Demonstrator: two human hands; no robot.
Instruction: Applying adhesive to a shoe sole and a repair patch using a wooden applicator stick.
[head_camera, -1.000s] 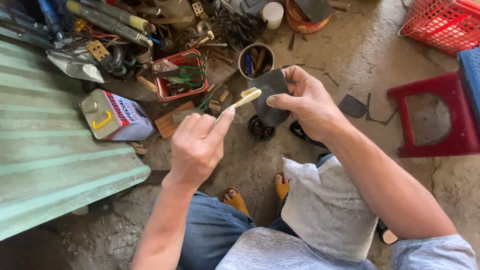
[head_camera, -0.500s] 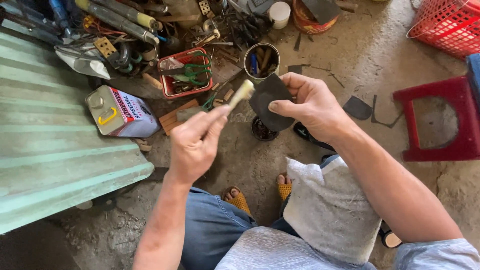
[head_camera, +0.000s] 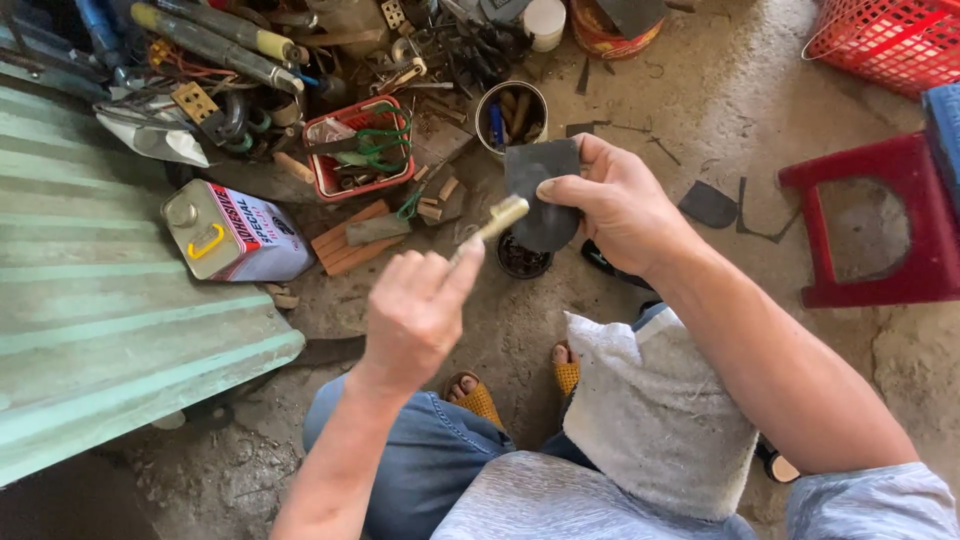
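lap: one grey cloth lies over the knee, at 5 o'clock from the hands.
left hand: grip closed round one small brush, index finger laid along its handle.
brush axis: long axis runs from 7 to 1 o'clock, pale tip touching or just short of the patch; i cannot tell which.
right hand: grip closed, thumb on top, pinching one dark rubber patch by its right edge.
relation: the patch lies at 1 o'clock from the left hand, just beyond the brush tip; the right hand has it, the left is near.
floor: one small round tin sits under the patch; one rectangular metal can at 9 o'clock.
far: one red basket of tools at 11 o'clock, one red stool at 3 o'clock.
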